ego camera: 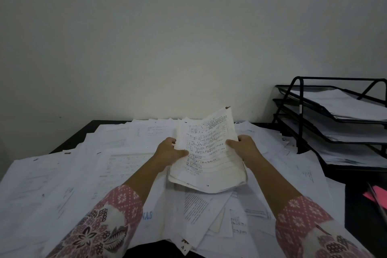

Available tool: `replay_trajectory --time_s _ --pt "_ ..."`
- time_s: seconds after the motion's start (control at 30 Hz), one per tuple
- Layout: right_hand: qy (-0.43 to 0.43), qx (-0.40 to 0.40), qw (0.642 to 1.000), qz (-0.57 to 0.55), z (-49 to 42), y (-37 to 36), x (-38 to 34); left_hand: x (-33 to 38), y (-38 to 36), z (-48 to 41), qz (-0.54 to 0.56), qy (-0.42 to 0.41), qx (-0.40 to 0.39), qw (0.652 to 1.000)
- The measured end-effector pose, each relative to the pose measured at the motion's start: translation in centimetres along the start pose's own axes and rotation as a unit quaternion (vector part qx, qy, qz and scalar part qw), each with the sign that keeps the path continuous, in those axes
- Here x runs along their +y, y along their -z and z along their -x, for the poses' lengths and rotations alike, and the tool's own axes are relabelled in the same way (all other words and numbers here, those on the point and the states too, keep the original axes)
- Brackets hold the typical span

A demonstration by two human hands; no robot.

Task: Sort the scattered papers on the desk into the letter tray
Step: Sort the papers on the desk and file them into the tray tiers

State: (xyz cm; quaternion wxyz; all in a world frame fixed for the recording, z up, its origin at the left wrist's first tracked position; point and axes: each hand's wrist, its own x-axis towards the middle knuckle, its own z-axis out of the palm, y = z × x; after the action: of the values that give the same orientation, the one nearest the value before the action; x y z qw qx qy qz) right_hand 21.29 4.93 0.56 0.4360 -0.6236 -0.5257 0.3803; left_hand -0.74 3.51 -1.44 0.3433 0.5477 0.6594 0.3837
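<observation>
A paper bundle (206, 153) is pinched between left hand (170, 151) and right hand (244, 147).

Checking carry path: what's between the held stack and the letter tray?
Head view: only the right hand and loose papers on the desk before the letter tray.

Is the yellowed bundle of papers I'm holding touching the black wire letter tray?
Apart. The head view shows the yellowed bundle of papers mid-desk, with scattered white sheets between it and the black wire letter tray.
</observation>
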Motion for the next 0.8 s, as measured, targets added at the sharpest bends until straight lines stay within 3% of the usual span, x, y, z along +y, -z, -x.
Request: replay_trajectory --time_s 0.3,0.57,0.7,0.8 --pt "-0.045 -0.024 0.999 -0.014 1.2 -1.4 0.0 -1.1 2.0 0.8 -0.011 0.024 0.019 0.999" --pt "-0.042 -0.044 0.997 0.041 2.4 -3.9 0.1 -2.8 5.6 2.2 -0.143 0.000 0.084 0.986" --pt "-0.022 -0.050 0.997 0.054 3.2 -5.1 0.1 -4.8 8.3 3.0 -0.298 0.101 0.159 0.936" --pt "-0.013 -0.064 0.996 0.067 3.9 -6.2 0.2 -6.4 10.0 4.0 -0.334 0.181 0.162 0.911"
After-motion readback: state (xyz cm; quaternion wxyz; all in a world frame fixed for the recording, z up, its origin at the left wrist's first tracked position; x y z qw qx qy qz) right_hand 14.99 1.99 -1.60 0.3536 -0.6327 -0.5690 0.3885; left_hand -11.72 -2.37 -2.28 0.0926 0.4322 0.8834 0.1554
